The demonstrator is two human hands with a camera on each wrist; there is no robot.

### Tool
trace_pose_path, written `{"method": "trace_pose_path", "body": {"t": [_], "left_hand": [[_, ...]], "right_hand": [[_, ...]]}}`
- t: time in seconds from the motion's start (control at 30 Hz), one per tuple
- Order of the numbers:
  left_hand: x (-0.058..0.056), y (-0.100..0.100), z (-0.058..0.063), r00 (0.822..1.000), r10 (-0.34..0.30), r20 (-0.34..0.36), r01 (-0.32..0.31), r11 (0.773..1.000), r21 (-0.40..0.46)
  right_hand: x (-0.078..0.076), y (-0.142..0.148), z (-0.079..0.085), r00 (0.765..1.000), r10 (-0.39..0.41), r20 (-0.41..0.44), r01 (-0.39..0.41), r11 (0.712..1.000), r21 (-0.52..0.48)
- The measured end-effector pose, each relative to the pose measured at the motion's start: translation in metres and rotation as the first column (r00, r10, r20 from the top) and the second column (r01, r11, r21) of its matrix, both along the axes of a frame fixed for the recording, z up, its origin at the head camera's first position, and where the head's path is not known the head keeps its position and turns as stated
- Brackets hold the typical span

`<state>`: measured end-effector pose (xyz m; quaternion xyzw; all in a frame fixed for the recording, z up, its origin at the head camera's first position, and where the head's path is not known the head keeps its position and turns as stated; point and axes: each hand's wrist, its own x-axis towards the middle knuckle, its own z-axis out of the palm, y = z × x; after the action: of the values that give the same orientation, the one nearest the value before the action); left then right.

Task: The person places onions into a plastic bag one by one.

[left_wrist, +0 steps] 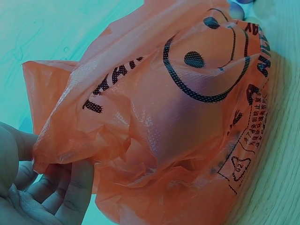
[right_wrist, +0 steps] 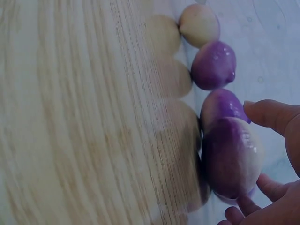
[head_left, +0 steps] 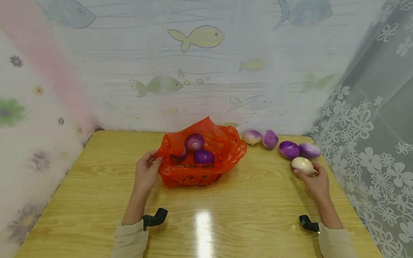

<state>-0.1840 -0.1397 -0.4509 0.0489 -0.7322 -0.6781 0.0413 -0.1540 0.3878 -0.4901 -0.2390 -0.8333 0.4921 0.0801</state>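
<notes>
A red plastic bag with black print stands open on the table, several purple onions inside it. My left hand pinches the bag's left rim between thumb and fingers. In the left wrist view, the bunched bag edge lies between those fingers, and the contents show only as dark shapes through the plastic. At the right, my right hand holds a pale onion with a purple side, thumb on one side and fingers on the other. In the right wrist view, this onion looks close to the tabletop.
Behind the held onion lie a deep purple onion and a purple-white onion. Farther left along the back edge are two more, a pale purple onion and a purple onion. A fish-patterned curtain hangs behind the wooden table.
</notes>
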Motion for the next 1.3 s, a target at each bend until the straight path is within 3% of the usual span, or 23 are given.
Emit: {"method": "trace_pose_path", "body": {"t": [0.4, 0.67, 1.1, 1.3], "left_hand": [[0.0003, -0.0007, -0.0021, 1.0, 0.004, 0.012, -0.004, 1.0, -0.004], [0.0013, -0.0008, -0.0007, 1.0, 0.003, 0.011, -0.002, 1.0, -0.015], [-0.0007, 0.0004, -0.0021, 1.0, 0.006, 0.0, -0.006, 1.0, -0.007], [-0.0001, 0.0009, -0.003, 1.0, 0.005, -0.003, -0.005, 1.0, 0.003]], "right_hand": [[-0.0033, 0.0029, -0.0015, 0.999, -0.036, -0.022, 0.035, 0.999, -0.039], [-0.0068, 0.0054, 0.0, 1.0, 0.002, -0.003, -0.002, 0.999, -0.032], [-0.0086, 0.0097, -0.0039, 0.994, 0.103, 0.026, -0.104, 0.993, 0.058], [-0.0086, 0.0083, -0.006, 0.995, 0.104, 0.002, -0.104, 0.991, 0.082]]}}
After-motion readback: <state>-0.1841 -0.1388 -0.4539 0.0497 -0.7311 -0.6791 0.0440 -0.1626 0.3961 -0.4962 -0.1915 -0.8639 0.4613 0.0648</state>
